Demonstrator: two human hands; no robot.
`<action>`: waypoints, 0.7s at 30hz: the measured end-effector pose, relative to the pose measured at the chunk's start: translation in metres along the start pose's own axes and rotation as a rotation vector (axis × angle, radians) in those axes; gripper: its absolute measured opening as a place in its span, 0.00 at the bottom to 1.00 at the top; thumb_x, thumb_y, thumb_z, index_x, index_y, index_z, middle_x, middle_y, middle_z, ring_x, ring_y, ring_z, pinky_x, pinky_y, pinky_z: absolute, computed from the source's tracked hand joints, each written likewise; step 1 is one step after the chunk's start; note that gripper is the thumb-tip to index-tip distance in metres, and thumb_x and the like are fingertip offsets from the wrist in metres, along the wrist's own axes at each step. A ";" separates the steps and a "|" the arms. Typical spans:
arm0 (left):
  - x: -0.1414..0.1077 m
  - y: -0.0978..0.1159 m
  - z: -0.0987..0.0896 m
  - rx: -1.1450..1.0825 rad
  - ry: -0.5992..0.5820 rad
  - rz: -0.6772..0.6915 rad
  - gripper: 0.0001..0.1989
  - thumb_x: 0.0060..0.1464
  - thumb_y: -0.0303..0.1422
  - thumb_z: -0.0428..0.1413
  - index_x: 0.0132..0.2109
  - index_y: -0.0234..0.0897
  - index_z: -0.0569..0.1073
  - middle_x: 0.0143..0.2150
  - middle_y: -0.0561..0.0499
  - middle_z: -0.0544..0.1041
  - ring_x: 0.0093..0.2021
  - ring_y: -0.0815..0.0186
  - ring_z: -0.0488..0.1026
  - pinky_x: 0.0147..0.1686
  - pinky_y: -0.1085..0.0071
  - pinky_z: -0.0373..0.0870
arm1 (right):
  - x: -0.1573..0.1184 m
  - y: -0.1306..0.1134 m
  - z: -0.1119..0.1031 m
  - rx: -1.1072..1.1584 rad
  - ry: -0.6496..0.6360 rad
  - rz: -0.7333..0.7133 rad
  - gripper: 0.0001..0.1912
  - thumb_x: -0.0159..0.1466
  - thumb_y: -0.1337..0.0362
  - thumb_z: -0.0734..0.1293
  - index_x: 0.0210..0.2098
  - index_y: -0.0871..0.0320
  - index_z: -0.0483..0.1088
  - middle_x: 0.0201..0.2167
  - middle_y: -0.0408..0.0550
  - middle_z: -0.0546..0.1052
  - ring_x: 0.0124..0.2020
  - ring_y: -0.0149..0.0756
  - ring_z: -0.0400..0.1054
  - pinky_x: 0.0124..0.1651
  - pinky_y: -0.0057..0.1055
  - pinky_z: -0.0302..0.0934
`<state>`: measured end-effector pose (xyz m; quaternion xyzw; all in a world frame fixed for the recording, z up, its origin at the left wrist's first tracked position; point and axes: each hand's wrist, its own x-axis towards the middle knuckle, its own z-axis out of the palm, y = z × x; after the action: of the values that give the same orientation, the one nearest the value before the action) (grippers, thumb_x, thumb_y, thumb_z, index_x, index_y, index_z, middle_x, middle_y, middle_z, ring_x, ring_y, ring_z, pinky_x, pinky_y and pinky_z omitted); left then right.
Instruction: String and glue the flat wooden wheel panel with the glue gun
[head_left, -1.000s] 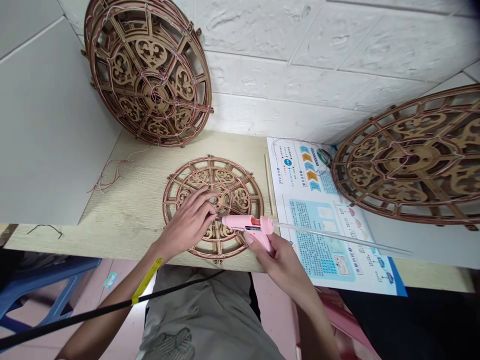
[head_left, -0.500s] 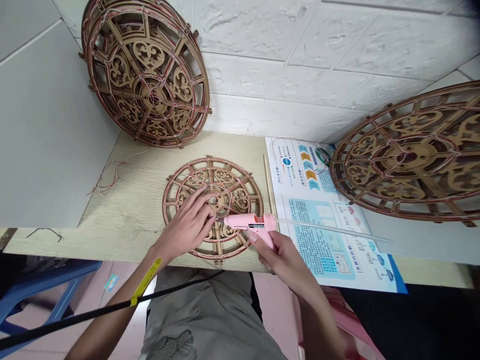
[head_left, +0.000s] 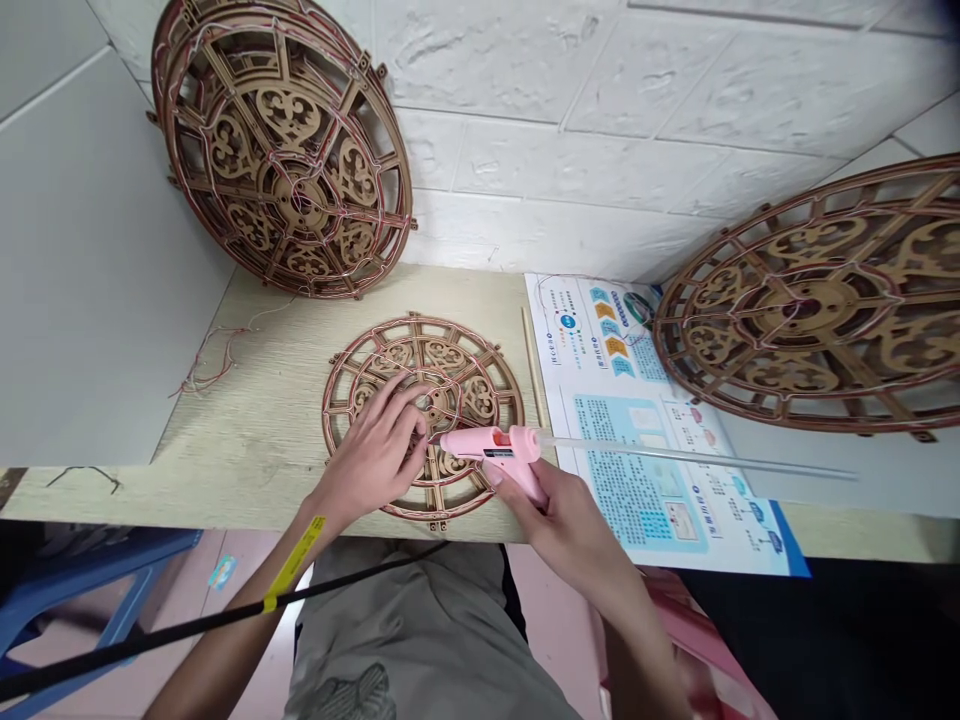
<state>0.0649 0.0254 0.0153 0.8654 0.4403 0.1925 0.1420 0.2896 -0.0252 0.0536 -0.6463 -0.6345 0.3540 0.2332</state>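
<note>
Far L: grey panel (head_left: pixel 90 280) upright; by its near edge a short black wire (head_left: pixel 86 472) on the tabletop (head_left: pixel 270 440). Then loose red/white wires (head_left: pixel 214 375); beyond, stacked openwork discs (head_left: pixel 319 205) tilted up at the far wall (head_left: pixel 525 150).

Ctr: wired disc (head_left: pixel 444 405) flat on tabletop near its near edge, thin wires along rings + spokes. L hand (head_left: pixel 382 440) over its L/near part, fingers bent; L grip: thumb + index close together by the nozzle, can't tell if pinching anything. Disc prob. light, stiff, thin fretwork likely snaps if bent; wires look easy to snag. Best hold = outer rim, opp. sides, clear of wires.

R of that: pink glue gun (head_left: pixel 472 443), nozzle pointing L over the disc, close to L fingertips. R hand (head_left: pixel 562 510) has it, R grip closed round the handle. Gun prob. light, hard smooth plastic; hold by handle, off the nozzle (maybe hot). Clear glue stick (head_left: pixel 675 453) out the back, long, likely bendy.

Beyond: thin wooden stick (head_left: pixel 534 365) next to printed leaflet (head_left: pixel 637 480); far R, another disc (head_left: pixel 825 290), tilted.
</note>
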 end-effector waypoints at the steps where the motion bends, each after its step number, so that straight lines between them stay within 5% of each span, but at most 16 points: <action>1: 0.000 0.000 0.000 -0.001 -0.002 -0.006 0.03 0.67 0.29 0.47 0.43 0.38 0.64 0.68 0.45 0.64 0.74 0.51 0.49 0.68 0.48 0.60 | -0.001 -0.002 0.000 -0.015 0.011 -0.006 0.28 0.67 0.38 0.59 0.22 0.52 0.54 0.15 0.41 0.61 0.18 0.32 0.57 0.22 0.29 0.46; 6: 0.000 -0.001 0.001 -0.011 -0.018 -0.018 0.04 0.68 0.31 0.46 0.44 0.38 0.64 0.69 0.46 0.63 0.74 0.51 0.48 0.68 0.47 0.59 | -0.008 -0.004 -0.004 -0.055 0.035 -0.047 0.28 0.68 0.38 0.57 0.24 0.53 0.62 0.17 0.44 0.66 0.20 0.36 0.61 0.23 0.30 0.50; 21: -0.001 -0.002 0.002 -0.029 -0.009 -0.031 0.05 0.69 0.32 0.46 0.46 0.38 0.64 0.69 0.46 0.63 0.75 0.53 0.47 0.69 0.48 0.58 | -0.002 -0.002 0.002 0.021 0.035 0.034 0.28 0.67 0.38 0.58 0.24 0.54 0.62 0.17 0.41 0.64 0.19 0.33 0.58 0.22 0.29 0.48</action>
<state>0.0638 0.0254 0.0119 0.8571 0.4503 0.1927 0.1594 0.2871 -0.0270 0.0543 -0.6606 -0.6155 0.3531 0.2452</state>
